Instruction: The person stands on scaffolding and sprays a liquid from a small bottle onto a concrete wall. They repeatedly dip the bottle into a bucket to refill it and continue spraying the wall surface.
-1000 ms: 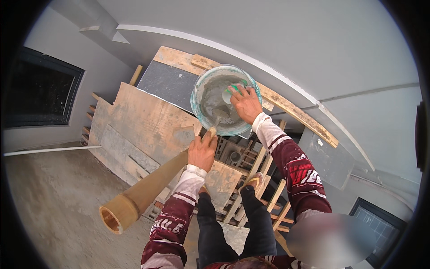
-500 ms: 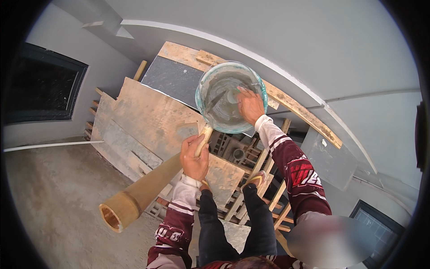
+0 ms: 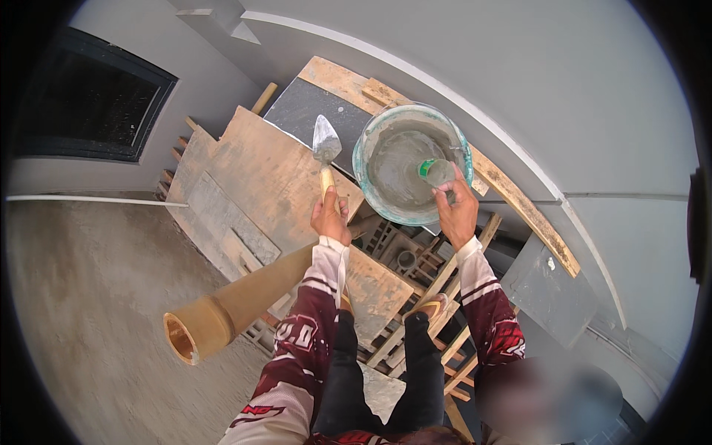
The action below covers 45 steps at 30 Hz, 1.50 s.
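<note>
The trowel (image 3: 326, 144) had left the bucket (image 3: 360, 178); its blade, in the mortar (image 3: 393, 178) earlier, was now outside, left of the rim. The left hand (image 3: 331, 219) had moved farther left and forward with it. The right hand (image 3: 457, 211) had drawn back toward the near rim, and the cup's (image 3: 437, 172) green band, hidden half a second before, showed.

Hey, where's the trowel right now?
In the head view, the trowel is slightly left of centre, its handle in the left hand, its blade just left of the bucket.
</note>
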{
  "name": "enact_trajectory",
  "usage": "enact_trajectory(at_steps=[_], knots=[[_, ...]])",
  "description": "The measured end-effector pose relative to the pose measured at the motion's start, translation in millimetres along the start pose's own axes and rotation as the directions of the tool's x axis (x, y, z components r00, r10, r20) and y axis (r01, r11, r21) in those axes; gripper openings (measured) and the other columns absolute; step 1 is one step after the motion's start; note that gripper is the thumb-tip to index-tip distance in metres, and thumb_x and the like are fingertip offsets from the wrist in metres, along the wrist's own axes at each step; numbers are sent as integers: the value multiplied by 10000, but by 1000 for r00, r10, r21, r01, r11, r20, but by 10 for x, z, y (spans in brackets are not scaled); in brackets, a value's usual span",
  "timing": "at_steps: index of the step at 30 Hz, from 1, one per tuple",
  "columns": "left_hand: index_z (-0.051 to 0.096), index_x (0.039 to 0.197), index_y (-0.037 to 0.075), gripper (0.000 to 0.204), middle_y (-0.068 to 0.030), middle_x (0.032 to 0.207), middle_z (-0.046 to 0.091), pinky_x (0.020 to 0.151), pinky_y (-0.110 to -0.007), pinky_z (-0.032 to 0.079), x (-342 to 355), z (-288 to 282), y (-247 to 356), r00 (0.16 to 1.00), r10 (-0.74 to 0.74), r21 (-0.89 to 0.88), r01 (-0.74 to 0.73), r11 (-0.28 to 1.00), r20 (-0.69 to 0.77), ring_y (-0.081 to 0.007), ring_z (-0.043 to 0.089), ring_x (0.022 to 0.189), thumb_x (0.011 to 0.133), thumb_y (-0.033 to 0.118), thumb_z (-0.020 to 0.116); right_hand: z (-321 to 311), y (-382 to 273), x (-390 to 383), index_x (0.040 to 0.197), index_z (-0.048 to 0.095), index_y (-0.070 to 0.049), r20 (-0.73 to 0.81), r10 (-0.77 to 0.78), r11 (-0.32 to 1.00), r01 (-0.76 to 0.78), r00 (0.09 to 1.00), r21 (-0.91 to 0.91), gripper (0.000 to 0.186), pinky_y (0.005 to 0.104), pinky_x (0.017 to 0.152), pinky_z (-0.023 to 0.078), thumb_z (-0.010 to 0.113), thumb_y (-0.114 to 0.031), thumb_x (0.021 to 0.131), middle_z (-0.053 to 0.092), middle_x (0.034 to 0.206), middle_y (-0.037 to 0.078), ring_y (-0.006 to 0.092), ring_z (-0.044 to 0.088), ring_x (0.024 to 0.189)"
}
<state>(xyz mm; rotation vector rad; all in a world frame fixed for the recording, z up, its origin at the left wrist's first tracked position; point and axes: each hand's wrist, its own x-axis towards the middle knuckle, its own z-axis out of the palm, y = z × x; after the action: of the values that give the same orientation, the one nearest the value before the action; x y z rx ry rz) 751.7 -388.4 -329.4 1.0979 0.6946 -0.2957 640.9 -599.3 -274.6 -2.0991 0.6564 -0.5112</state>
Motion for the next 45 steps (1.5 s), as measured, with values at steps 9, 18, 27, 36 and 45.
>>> enact_trajectory(at_steps=[9,18,27,36,45], knots=[[656,963,-66,373,-74,788,630,636,-304,457,1393,529,-541,951,308,437,-267,859,-25,-153,568,682,859,291,674,-695,-193,-1200,896,532,-32,-182,218,862,-102,959,496,163,351,1005,360,627,78,823,418,1402,248,287,438,1280],[623,1163,-41,366,-155,985,691,752,-290,504,2034,586,-614,955,220,538,-295,790,200,-180,656,838,860,159,663,-980,72,-2239,872,517,-38,-234,383,895,-297,894,333,169,333,971,394,641,70,833,450,1374,162,209,510,1144],[496,1291,-80,487,-188,1167,619,803,-291,500,1925,542,-433,924,-42,537,-184,824,381,-210,631,979,878,141,630,-950,-105,-2342,854,539,-30,-139,426,873,-366,894,323,169,425,1077,265,659,70,790,456,1359,255,356,383,1323],[544,1197,-58,615,-159,1125,596,821,-328,477,811,631,-59,929,-135,288,32,957,343,-217,589,992,869,454,636,-1023,-120,-2337,846,542,-30,-143,391,908,-355,909,224,163,422,1053,310,681,38,792,505,1308,258,367,417,1303],[594,1085,-65,512,-135,1010,641,736,-314,490,879,1195,182,818,23,725,-522,449,575,-197,615,862,767,300,763,-1151,-273,-2479,847,567,-19,-92,342,927,-319,935,197,135,395,1018,360,678,32,788,513,1302,280,365,471,1263]])
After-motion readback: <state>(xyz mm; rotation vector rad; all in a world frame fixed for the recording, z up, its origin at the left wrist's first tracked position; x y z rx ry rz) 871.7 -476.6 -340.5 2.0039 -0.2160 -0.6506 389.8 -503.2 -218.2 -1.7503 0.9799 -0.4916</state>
